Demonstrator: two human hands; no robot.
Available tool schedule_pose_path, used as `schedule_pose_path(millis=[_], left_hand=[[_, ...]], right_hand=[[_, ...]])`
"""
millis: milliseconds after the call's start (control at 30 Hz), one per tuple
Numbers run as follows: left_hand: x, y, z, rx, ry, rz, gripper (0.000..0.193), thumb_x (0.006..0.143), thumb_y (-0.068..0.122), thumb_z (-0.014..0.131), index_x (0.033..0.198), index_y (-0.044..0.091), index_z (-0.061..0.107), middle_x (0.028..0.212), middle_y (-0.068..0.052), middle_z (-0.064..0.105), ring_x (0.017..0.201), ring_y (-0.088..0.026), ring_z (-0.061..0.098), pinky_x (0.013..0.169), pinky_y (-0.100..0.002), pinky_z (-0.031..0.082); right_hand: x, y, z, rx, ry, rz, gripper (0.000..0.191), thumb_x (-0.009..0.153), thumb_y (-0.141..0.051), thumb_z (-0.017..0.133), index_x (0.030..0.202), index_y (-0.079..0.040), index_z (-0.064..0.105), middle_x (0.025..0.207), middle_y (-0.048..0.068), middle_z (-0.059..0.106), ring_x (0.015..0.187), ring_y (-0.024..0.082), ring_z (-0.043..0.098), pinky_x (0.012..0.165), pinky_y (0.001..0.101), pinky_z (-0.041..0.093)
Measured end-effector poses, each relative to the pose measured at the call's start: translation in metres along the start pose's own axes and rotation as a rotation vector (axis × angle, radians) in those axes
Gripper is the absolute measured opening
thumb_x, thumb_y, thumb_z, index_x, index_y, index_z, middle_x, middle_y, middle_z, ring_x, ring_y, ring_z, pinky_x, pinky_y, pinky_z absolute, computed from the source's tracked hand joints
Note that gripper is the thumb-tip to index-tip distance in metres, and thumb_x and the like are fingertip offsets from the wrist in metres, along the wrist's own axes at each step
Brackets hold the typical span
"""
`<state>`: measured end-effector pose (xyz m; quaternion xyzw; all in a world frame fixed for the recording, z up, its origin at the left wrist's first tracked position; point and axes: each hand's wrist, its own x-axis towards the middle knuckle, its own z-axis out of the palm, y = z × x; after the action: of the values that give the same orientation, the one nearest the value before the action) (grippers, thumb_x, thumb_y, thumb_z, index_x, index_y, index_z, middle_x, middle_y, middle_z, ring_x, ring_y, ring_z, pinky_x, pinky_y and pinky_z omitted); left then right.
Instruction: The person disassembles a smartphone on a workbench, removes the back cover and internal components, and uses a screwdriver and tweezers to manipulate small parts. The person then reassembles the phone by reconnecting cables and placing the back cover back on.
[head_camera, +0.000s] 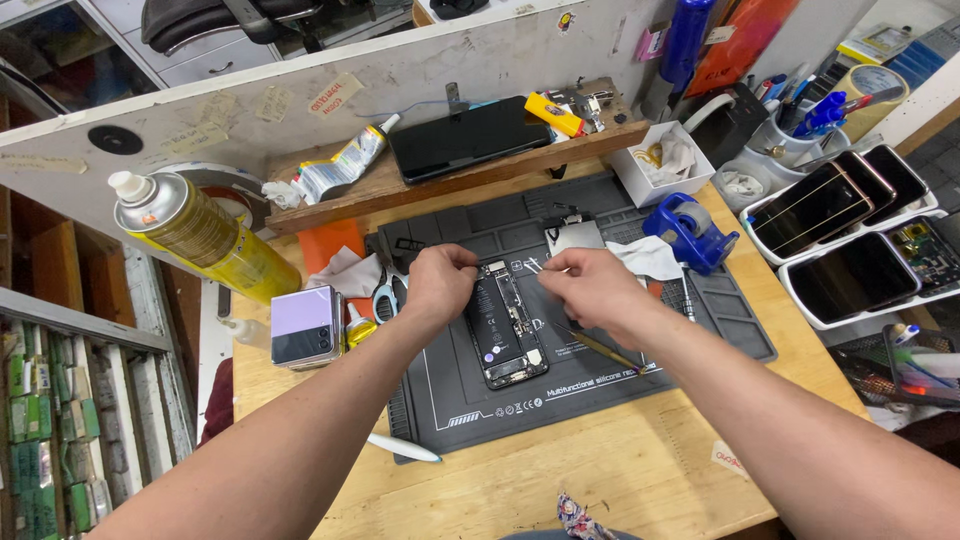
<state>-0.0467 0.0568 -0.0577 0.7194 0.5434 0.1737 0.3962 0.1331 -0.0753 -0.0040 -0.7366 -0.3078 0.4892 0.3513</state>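
Head view, opened phone (508, 325) on grey mat (700, 340), left hand (437, 282) pinching its top edge, right hand (590, 288) gripping tweezers (600, 347) just beside it

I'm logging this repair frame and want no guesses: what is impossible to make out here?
Head view, the only one:
- What the left hand and right hand pinch: too small, hidden by fingers.
- Top of the opened phone: covered by the left hand.
- Tweezers: upper end under the right hand.
- Trays of phones: cut by the right edge.

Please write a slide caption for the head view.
Two hands, left and right, work over an opened phone on a grey mat.
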Motion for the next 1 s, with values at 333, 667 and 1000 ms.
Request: schedule_pose_path(millis=[333,667,1000], left_hand=[[0.014,-0.016,0.02,0.074,0.028,0.184,0.023,0.079,0.009,0.071,0.101,0.006,0.079,0.09,-0.014,0.077,0.086,-0.027,0.076,0.083,-0.037,0.059],[0.007,-0.01,0.019,0.057,0.01,0.174,0.023,0.079,0.01,0.075,0.101,0.006,0.079,0.088,-0.014,0.076,0.084,-0.028,0.073,0.08,-0.038,0.058],[0.003,-0.001,0.014,0.028,-0.039,0.101,0.024,0.082,0.009,0.074,0.105,0.007,0.078,0.089,-0.012,0.077,0.084,-0.025,0.075,0.08,-0.036,0.058]], right_hand=[[0.032,0.01,0.04,-0.545,0.168,-0.2,0.025,0.09,-0.026,0.071,0.106,-0.008,0.077,0.095,0.013,0.078,0.09,0.027,0.075,0.083,0.0386,0.057],[0.025,0.012,0.033,-0.59,0.139,-0.228,0.026,0.093,-0.026,0.066,0.11,-0.009,0.076,0.098,0.014,0.078,0.092,0.03,0.076,0.083,0.0396,0.058],[0.018,0.009,0.035,-0.56,0.162,-0.3,0.025,0.093,-0.024,0.065,0.11,-0.008,0.076,0.098,0.014,0.078,0.09,0.03,0.076,0.081,0.0397,0.058]])
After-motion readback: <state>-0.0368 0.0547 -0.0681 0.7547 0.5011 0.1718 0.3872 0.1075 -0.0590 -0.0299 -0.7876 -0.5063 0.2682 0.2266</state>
